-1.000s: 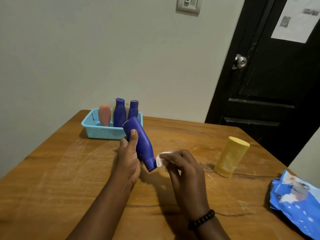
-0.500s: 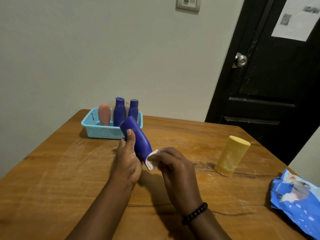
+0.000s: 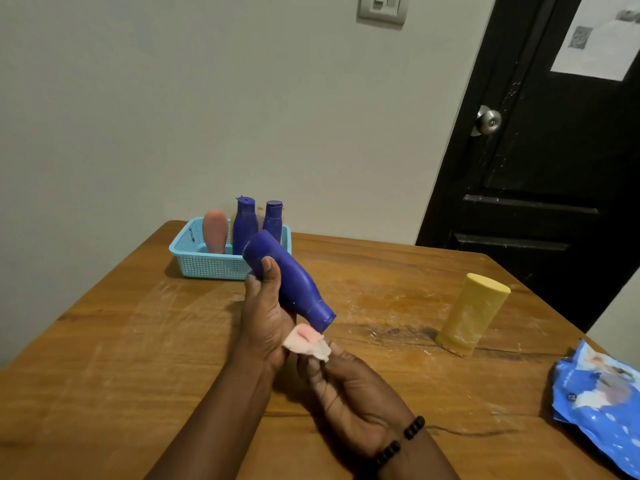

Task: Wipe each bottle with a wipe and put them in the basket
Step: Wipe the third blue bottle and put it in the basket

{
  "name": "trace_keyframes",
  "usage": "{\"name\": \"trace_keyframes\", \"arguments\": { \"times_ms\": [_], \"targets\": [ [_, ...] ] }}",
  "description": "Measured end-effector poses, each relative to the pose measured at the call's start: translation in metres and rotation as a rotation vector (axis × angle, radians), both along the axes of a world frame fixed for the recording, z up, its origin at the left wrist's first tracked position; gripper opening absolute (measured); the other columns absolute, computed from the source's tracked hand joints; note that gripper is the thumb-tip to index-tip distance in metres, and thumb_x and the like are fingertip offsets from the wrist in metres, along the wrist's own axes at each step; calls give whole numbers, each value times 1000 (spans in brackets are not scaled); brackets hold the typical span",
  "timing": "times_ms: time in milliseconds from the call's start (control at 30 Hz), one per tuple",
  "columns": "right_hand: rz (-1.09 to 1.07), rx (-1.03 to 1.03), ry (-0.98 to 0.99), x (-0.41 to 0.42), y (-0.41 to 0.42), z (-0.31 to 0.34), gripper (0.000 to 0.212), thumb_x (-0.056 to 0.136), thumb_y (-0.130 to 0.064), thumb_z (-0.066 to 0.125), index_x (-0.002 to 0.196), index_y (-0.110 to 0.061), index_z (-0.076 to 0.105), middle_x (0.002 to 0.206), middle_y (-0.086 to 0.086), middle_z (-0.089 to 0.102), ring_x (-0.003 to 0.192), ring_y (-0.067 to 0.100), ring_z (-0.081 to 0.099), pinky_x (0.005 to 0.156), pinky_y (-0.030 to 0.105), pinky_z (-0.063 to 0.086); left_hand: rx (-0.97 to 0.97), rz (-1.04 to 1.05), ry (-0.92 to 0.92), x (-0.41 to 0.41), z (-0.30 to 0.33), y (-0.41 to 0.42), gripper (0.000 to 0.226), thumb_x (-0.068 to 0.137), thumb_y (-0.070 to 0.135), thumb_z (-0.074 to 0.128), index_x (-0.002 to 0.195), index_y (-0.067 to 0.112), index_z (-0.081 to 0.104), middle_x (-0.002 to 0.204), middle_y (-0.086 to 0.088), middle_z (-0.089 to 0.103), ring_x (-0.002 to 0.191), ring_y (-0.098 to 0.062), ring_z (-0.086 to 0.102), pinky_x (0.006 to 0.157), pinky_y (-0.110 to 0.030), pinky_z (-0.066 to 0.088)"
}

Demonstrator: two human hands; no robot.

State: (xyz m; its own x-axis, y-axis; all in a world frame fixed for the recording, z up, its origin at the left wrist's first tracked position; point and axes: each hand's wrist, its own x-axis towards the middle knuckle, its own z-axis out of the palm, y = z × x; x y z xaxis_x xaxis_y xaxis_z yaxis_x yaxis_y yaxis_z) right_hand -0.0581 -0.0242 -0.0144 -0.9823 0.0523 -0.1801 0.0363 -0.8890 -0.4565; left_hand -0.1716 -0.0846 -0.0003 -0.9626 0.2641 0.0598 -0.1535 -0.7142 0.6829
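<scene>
My left hand grips a blue bottle tilted above the table, its cap end pointing down to the right. My right hand pinches a crumpled white wipe just under the bottle's cap, palm turned up. A light blue basket stands at the table's far left corner and holds a pink bottle and two blue bottles, all upright. A yellow bottle stands alone on the table to the right.
A blue wipes packet lies at the table's right edge. The wooden table shows white streaks. A black door with a metal knob is behind on the right, and a plain wall behind the basket.
My right hand has drawn the wipe off the bottle's lower end and turned palm up below the cap. The bottle stays tilted in my left hand.
</scene>
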Motion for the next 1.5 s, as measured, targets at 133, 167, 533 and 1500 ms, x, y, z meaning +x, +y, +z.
{"name": "trace_keyframes", "arguments": {
  "times_ms": [133, 167, 533, 1500],
  "targets": [
    [-110, 346, -12, 20, 12, 17, 27, 84, 7, 55, 108, 6, 69, 102, 26, 70, 72, 23, 71, 56, 27, 59, -274, 98, 261, -7, -1, -7, 34, 84, 43, 61, 114, 33, 47, 114, 1, 62, 104, -22, 63, 86, -45, 55],
    [-190, 553, -47, 22, 20, 19, 23, 87, -1, 59, 107, 1, 71, 101, 22, 71, 73, 23, 70, 59, 28, 58, -363, 117, 347, -7, -2, -9, 37, 84, 44, 63, 117, 36, 47, 118, 3, 63, 107, -20, 63, 88, -44, 56],
    [-809, 1459, 20, 6, 41, 76, 10, 88, -28, 69, 98, -28, 71, 93, -12, 71, 88, 1, 64, 73, 20, 55, -652, 116, 680, 18, -7, -6, 44, 80, 38, 71, 119, 40, 52, 116, 32, 60, 110, 6, 57, 89, -24, 53],
    [-910, 2135, 25, -5, 13, 81, 12, 84, -12, 66, 95, -15, 70, 99, 0, 66, 88, 7, 58, 75, 16, 51, -719, 222, 878, 19, -14, -7, 47, 89, -2, 64, 126, 27, 60, 121, 14, 62, 119, -9, 56, 96, -34, 52]
  ]
}}
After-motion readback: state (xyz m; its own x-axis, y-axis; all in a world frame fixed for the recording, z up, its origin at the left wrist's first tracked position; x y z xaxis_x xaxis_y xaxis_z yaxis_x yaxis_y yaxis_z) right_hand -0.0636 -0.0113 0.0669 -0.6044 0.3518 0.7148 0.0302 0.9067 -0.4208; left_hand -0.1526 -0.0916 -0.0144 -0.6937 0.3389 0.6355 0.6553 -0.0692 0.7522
